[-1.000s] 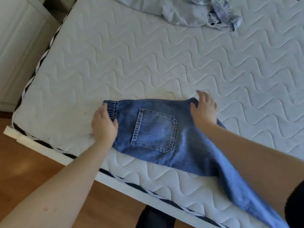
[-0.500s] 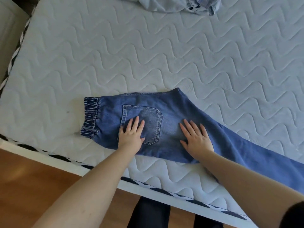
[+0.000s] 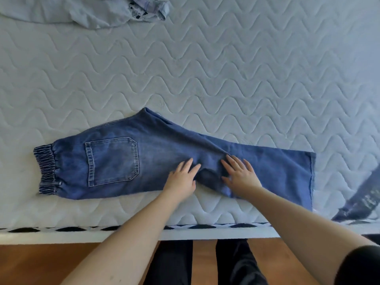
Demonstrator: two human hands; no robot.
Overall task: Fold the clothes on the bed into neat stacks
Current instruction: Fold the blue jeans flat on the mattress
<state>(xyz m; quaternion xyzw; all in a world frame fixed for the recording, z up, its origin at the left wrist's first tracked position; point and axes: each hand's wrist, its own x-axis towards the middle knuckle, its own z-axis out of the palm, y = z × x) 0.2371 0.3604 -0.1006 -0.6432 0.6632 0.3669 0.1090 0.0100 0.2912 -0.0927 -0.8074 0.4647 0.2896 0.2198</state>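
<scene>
Blue jeans (image 3: 115, 161) lie flat along the near edge of the white quilted mattress (image 3: 205, 75), folded lengthwise, with the elastic waistband at the left, one back pocket facing up and the leg hem at the right. My left hand (image 3: 182, 178) presses flat on the denim near the middle, fingers straight. Just to its right, my right hand (image 3: 239, 175) lies flat on the leg with fingers spread. A small fold of denim bunches between the two hands.
A crumpled pale blue pile of clothes (image 3: 92, 11) lies at the far left of the mattress. A dark strap or garment (image 3: 362, 200) hangs at the right near edge. The bed's white frame (image 3: 61, 235) and wooden floor run below, where my dark-trousered legs stand.
Both hands have slid to the right along the jeans, from the pocket area to the leg. The whole leg down to its hem now lies on the mattress in view.
</scene>
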